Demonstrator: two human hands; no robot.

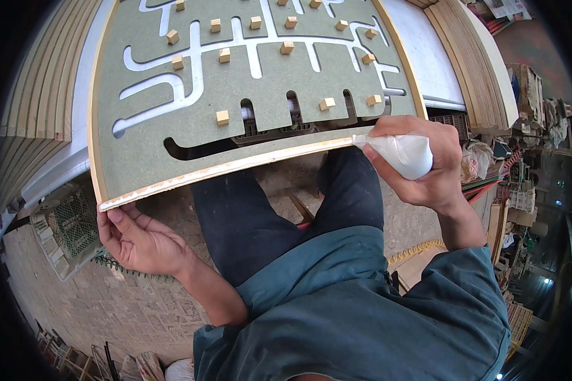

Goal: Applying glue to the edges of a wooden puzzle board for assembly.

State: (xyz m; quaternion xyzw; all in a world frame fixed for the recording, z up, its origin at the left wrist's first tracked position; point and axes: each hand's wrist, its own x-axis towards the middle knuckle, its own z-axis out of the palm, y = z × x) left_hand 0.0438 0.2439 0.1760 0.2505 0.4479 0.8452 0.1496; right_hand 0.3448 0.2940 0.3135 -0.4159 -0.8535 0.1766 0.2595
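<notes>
A grey-green board with curved slots cut through it lies in front of me, framed by thin wooden strips. White glue-like paste runs along its near wooden edge. My right hand is wrapped round a white squeeze bottle, tilted with its tip touching that edge toward the right. At the board's near left corner, my left hand grips the corner between thumb and fingers. Several small wooden blocks stand on the board's face.
Stacks of wooden panels rise at the left and the right. A plastic crate sits on the brick floor at the left. A yellow coiled hose lies near my right arm. Clutter lines the far right.
</notes>
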